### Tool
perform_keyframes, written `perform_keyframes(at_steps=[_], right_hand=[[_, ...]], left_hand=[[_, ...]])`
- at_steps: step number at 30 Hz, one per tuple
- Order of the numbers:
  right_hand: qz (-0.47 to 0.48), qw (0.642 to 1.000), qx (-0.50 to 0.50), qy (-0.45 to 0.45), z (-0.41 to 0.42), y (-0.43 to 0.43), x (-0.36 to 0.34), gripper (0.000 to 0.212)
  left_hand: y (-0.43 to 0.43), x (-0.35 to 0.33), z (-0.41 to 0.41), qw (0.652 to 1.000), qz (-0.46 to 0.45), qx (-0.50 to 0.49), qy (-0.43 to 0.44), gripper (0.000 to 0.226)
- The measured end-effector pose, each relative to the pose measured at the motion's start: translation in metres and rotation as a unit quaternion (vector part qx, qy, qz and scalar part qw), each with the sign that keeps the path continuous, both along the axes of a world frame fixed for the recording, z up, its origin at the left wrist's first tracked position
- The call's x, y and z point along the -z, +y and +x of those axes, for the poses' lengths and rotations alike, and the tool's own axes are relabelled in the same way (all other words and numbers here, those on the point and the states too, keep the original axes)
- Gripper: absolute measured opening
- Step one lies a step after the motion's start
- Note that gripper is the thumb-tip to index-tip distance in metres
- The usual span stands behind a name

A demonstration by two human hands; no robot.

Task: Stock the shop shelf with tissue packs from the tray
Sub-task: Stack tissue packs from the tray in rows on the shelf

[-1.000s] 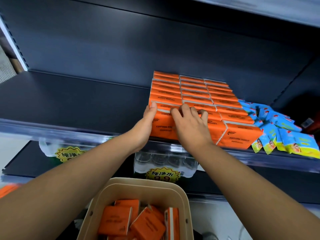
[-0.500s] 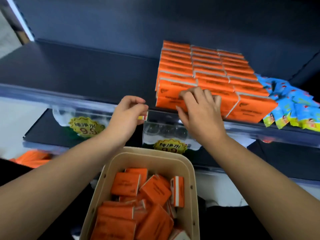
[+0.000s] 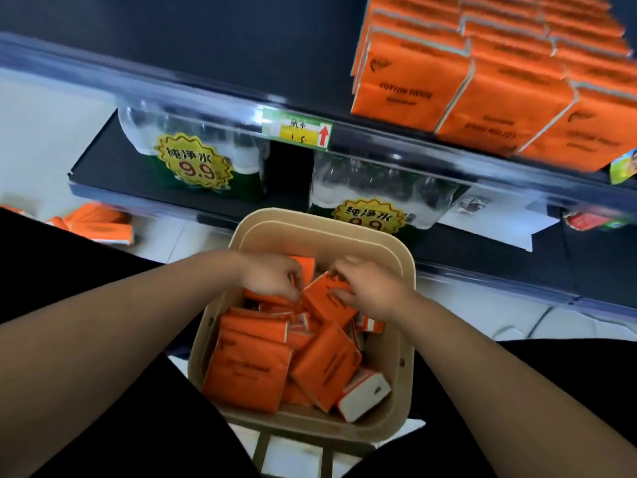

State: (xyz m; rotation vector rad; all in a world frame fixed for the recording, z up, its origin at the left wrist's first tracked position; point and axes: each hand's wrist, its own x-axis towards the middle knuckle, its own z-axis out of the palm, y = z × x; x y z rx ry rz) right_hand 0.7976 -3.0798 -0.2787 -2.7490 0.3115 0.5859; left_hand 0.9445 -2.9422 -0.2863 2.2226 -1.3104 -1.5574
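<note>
Gripping a tilted tissue pack inside the tray, my right hand curls its fingers over it; my left hand bunches fingers just beside it, hold unclear to me.

We see two shrink-wrapped packs of water bottles on the lower shelf, one near its left edge, the other just beside it. Each carries a yellow starburst sticker reading 9.9. A green-and-yellow price tag with a red arrow hangs above the gap between them.
</note>
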Motion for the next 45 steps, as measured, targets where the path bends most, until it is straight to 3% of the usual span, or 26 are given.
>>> perform_keyframes(at_steps=[4, 13, 24, 28, 32, 37, 45], right_hand=[[0.042, 0.995, -0.053, 0.080, -0.009, 0.000, 0.021, 0.034], [0.028, 0.967, -0.111, 0.229, -0.029, 0.022, 0.064, 0.075], [0.082, 0.974, -0.059, 0.202, -0.035, 0.010, 0.056, 0.049], [0.136, 0.978, 0.006, 0.160, -0.034, 0.003, 0.046, 0.042], [0.210, 0.969, 0.083, 0.097, -0.033, -0.006, 0.024, 0.043], [0.300, 0.943, 0.143, 0.014, -0.028, -0.009, -0.012, 0.035], [0.311, 0.929, 0.150, -0.133, -0.004, -0.011, -0.058, 0.040]], left_hand=[[0.006, 0.004, -0.001, 0.991, 0.084, 0.100, -0.043, 0.028], [0.014, 0.003, -0.012, 0.961, 0.170, 0.214, -0.025, 0.050], [0.023, 0.006, -0.016, 0.910, 0.247, 0.308, -0.128, 0.069], [0.021, -0.014, 0.004, 0.942, 0.203, 0.246, -0.102, 0.051], [0.026, -0.029, 0.042, 0.982, 0.166, 0.083, -0.015, 0.041], [0.029, -0.051, 0.073, 0.996, 0.078, -0.012, 0.029, 0.047], [0.019, -0.099, 0.098, 0.987, -0.113, -0.085, 0.075, 0.044]])
